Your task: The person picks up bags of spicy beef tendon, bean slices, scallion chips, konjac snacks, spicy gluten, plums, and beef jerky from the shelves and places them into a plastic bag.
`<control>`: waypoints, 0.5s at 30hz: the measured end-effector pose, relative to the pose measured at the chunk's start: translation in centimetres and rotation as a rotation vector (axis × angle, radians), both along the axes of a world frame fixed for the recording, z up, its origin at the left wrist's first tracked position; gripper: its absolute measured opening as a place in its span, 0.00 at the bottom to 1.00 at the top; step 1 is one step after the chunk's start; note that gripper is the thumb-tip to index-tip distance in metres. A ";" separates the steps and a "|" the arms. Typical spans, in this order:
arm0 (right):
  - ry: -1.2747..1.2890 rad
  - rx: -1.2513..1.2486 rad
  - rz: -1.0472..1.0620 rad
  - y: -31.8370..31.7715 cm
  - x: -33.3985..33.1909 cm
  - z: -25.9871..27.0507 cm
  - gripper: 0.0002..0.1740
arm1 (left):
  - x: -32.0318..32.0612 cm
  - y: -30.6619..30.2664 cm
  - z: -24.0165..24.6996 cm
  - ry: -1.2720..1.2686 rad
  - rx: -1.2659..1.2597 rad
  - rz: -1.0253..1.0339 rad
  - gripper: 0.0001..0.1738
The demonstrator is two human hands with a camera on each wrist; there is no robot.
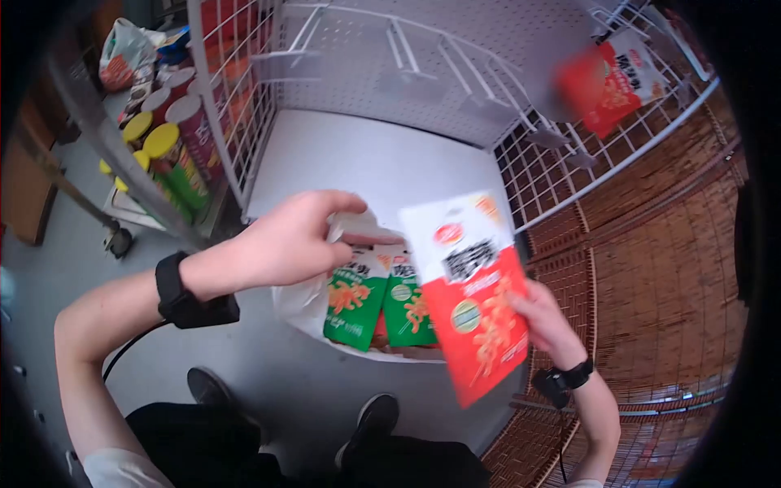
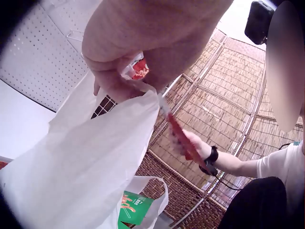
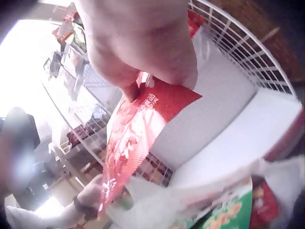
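A red-and-white snack packet is upright in my right hand, thumb on its printed front near the right edge. The right wrist view shows that hand gripping the glossy red end of the packet. My left hand pinches the rim of a white plastic bag, whose side hangs from the fingers in the left wrist view. Inside the bag lie green-and-white snack packets with some red showing between and below them. In the head view, the red packet overlaps the bag's right side.
A white shelf with wire-grid sides and a pegboard back stands ahead. Metal hooks jut from the back; red packets hang at the upper right. Yellow-lidded cans stand on a rack at left. Woven wicker panels line the right.
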State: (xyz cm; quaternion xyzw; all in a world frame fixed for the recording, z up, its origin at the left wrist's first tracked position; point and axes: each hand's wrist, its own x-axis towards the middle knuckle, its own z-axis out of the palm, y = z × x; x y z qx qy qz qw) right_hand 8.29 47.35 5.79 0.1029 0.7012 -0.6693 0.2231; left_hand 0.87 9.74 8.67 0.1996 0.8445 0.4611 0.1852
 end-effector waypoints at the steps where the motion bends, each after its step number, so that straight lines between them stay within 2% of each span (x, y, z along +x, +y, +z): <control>1: -0.130 -0.063 0.045 -1.1 0.4 -1.6 0.20 | -0.1 -0.2 -0.3 0.017 0.010 -0.015 0.33; 3: -0.384 -0.139 0.116 -3.3 0.6 -4.2 0.20 | -0.2 -0.2 -0.6 0.028 0.013 -0.022 0.33; 4: -0.385 -0.147 0.121 -4.2 0.5 -5.1 0.20 | -0.1 -0.3 -0.5 0.026 0.004 -0.018 0.33; 6: -0.580 -0.207 0.099 -5.8 0.1 -6.7 0.20 | -0.3 -0.3 -0.1 -0.031 -0.002 -0.004 0.33; 10: -0.566 -0.347 0.041 -7.8 -2.6 -9.7 0.23 | -0.2 -0.2 0.1 0.002 0.009 -0.020 0.32; 12: -0.481 -0.432 -0.029 -8.4 -3.8 -11.1 0.23 | -0.4 -0.2 -0.2 0.067 0.015 -0.022 0.33; 15: -0.410 -0.382 -0.007 -9.3 -3.8 -13.5 0.24 | -0.5 0.1 -0.1 0.024 0.039 -0.014 0.32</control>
